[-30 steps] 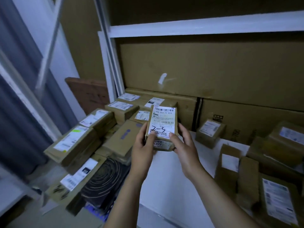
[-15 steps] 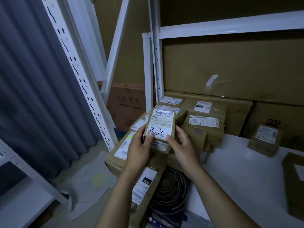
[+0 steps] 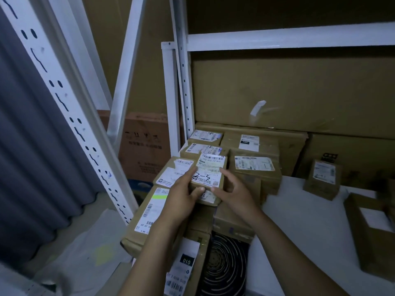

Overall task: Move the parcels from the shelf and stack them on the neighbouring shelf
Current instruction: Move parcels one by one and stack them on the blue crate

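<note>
Left hand (image 3: 181,199) and right hand (image 3: 235,194) hold one small parcel (image 3: 210,170) between them, low over the pile.

- Shelf (image 3: 299,221): white board, bare in the middle.
- Pile (image 3: 254,167): labelled parcels several layers deep at the shelf's left end, beside the post (image 3: 179,99). Judged to be the stacking done so far.
- Still loose to the right: a box (image 3: 322,178) near the back and a larger box (image 3: 374,233) at the near edge. Task judged well begun, not finished.
- Small parcel: label up, marked 2-3, touching or just above the pile; cannot tell which. A second label shows just beneath; cannot tell whether it is held too.
- Left hand: fingers curled round the left side, thumb on the near edge.
- Right hand: half-curled, fingers along the right side, thumb at the near edge.
</note>
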